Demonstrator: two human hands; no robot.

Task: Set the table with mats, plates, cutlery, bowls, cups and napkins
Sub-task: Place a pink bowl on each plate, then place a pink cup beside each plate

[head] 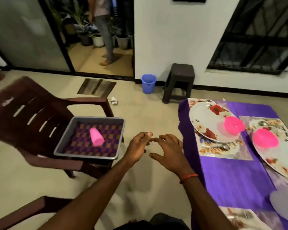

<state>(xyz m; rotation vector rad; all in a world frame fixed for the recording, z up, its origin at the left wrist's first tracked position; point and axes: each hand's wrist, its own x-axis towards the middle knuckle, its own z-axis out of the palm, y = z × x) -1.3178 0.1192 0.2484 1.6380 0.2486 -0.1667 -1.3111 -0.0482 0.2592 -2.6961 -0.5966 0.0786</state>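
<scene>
A pink cup [96, 136] lies on its side in a grey tray [65, 138] lined with a purple and orange mat, on the seat of a brown plastic chair [23, 113]. My left hand [137, 147] and my right hand [169, 151] hover side by side over the floor between the tray and the table, fingers loosely spread and holding nothing. On the purple tablecloth [231, 176] at the right lie floral mats, two floral plates [206, 120] [283, 161], each bearing a pink bowl [234, 125] [265, 138], and a spoon [214, 147].
A blue bucket [148, 83] and a dark stool [179, 82] stand by the far wall. A small crumpled item [114, 101] lies on the floor. A person [105, 30] stands in the open doorway among potted plants. Another chair's arm [18, 213] is at the lower left.
</scene>
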